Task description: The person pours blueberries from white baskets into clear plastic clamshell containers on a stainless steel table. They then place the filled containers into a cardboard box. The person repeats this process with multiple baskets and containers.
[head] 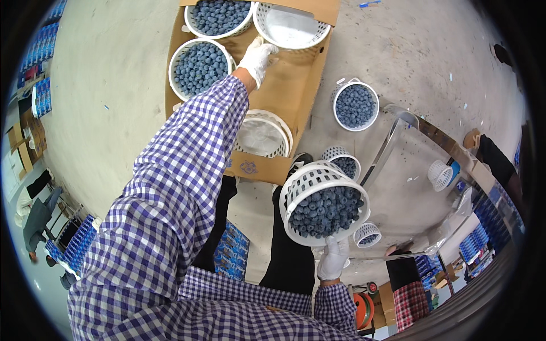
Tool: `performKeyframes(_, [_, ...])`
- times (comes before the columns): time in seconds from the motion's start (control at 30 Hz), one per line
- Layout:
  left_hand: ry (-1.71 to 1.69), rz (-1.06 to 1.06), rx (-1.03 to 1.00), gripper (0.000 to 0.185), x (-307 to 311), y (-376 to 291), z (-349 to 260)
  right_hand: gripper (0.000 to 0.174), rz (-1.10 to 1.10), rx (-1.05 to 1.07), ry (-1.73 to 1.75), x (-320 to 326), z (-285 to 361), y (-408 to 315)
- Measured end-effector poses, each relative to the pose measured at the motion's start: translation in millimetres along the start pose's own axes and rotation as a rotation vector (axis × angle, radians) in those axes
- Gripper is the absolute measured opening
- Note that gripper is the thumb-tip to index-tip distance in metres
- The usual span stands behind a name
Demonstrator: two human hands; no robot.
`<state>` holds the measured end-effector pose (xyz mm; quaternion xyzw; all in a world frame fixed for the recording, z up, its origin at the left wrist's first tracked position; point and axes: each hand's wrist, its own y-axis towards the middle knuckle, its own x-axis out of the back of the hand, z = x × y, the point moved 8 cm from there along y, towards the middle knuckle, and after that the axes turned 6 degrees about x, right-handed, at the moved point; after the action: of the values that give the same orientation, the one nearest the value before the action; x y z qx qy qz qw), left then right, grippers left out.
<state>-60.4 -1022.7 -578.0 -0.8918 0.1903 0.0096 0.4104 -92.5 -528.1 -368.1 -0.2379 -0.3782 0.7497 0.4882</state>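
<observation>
My left hand [257,59], in a white glove, reaches over an open cardboard box [286,96]. Its fingertips are at the near rim of an empty white plastic basket [294,25]; whether they grip it is unclear. Left of that hand, a basket of blueberries [200,68] stands in the box, with a second blueberry basket [219,17] behind it. At the box's near end are nested white baskets [262,136] without fruit. My gloved right hand [332,259] grips the lower rim of a tilted white basket [318,177], its blueberries [324,211] facing me.
Right of the box, a blueberry basket [356,105] stands on the floor; another [345,164] is partly hidden behind the held one. A shiny-edged panel [386,145] rises at right. Blue printed cartons [232,251] lie between my legs. Other people [40,219] are at the edges.
</observation>
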Motion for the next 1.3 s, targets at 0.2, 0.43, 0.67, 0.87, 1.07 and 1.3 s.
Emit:
performKeyframes(0.2, [0.191, -0.124, 0.135, 0.048, 71, -131, 36, 0.027, 0.005, -0.053, -0.109, -41, 20, -19])
performKeyframes(0.43, [0.284, 0.494, 0.36, 0.092, 53, -377, -13, 0.022, 0.211, 0.043, -0.298, -116, 95, -73])
performKeyframes(0.67, [0.363, 0.462, 0.055, 0.112, 36, -435, -165, 0.036, 0.33, 0.156, -0.216, -166, 167, -141])
performKeyframes(0.87, [0.521, 0.495, -0.205, 0.117, 20, -456, -211, 0.024, 0.396, 0.269, -0.171, -158, 181, -163])
performKeyframes(1.07, [0.082, 0.315, -0.036, 0.086, 86, -463, -151, 0.04, 0.532, 0.643, -0.549, -200, 239, -149])
performKeyframes(1.3, [-0.013, 0.302, -0.047, 0.08, 121, -475, -161, 0.048, 0.577, 0.811, -0.405, -212, 226, -198])
